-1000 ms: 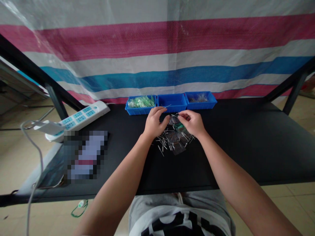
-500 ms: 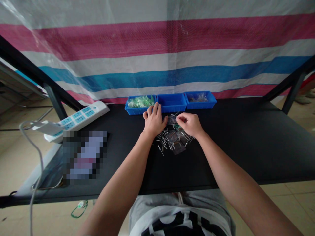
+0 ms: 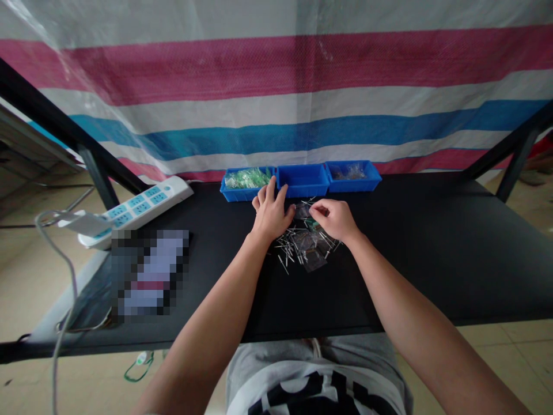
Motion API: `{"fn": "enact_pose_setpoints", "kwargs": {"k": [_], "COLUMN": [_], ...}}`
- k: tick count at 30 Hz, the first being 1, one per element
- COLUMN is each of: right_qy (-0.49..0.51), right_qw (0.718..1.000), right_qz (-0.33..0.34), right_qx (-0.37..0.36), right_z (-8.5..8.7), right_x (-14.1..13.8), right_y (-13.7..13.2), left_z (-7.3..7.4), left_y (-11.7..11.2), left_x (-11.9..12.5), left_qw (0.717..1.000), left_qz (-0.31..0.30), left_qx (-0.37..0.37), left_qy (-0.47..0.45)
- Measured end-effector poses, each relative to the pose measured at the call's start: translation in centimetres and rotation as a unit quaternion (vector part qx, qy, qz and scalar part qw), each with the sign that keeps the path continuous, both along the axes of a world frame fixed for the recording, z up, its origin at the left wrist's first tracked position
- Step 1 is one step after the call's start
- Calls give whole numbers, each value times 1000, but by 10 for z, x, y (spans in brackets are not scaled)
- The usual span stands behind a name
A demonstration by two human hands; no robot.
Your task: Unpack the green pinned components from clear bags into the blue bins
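Note:
A loose pile of thin silvery pins that look like rivets point(image 3: 286, 249) lies on the black table, mixed with small clear plastic bags point(image 3: 315, 260). My left hand point(image 3: 271, 213) is spread at the pile's left edge, its fingertips near the front of the blue bins and its thumb by a clear bag. Over the pile's right side, my right hand point(image 3: 334, 218) has thumb and index finger pinched together at a small clear bag point(image 3: 302, 211). Whether a pin is also between those fingertips is too small to tell.
Three joined blue bins stand at the back: the left bin point(image 3: 228, 195) holds green-and-clear packets, the middle bin point(image 3: 303, 189) shows a bare floor, the right bin point(image 3: 358, 185) holds small clear packets. A white power strip point(image 3: 138, 210) and a blurred-out object point(image 3: 155, 271) lie at left.
The fingers of my left hand have spread a little, the index and middle fingers moving apart. My right hand stays pinched in nearly the same place.

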State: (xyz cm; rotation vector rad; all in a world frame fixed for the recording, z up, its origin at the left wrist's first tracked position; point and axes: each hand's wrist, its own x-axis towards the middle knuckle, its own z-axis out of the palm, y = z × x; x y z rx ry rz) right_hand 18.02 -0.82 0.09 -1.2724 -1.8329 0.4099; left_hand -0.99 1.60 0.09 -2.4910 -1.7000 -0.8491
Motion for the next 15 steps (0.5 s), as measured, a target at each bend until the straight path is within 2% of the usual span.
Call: {"fn": "enact_pose_setpoints", "kwargs": {"k": [3, 5, 7, 9, 11, 15], "right_qy": [4, 5, 5, 6, 6, 4], "right_qw": [1000, 1000, 1000, 1000, 1000, 1000], "right_qz": [-5, -5, -1, 2, 2, 4], "right_qx": [-1, 3, 8, 9, 7, 7], "right_z": [0, 0, 1, 2, 3, 3], "right_x": [1, 1, 1, 1, 1, 1], "right_y": [0, 0, 0, -1, -1, -1], "left_z": [3, 3, 1, -3, -7, -10], "left_y": [0, 1, 2, 3, 4, 6], "left_x": [-2, -3, -3, -2, -1, 0], "left_qw": [999, 994, 980, 965, 957, 955], "left_qz": [-30, -98, -186, -249, -277, -283], "left_qx": [12, -14, -47, -69, -80, -83], "left_qy": [-34, -48, -48, -41, -34, -34]}}
